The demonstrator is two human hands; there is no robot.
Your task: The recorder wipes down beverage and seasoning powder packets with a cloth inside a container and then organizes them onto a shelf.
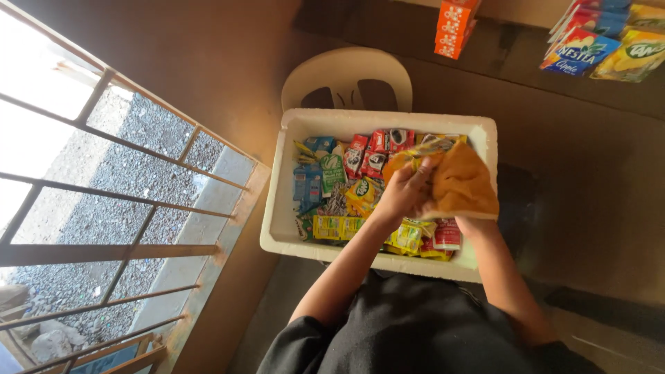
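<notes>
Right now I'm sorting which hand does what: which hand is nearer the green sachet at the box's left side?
Left. The left hand is over the box's middle, right of the green sachet; the right hand sits farther right under the orange packet.

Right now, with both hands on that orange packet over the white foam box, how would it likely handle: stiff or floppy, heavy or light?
The orange packet probably flops: it creases where the left hand grips it. Likely light, since it is held loosely above the foam box. The right hand is mostly hidden beneath it.
</notes>
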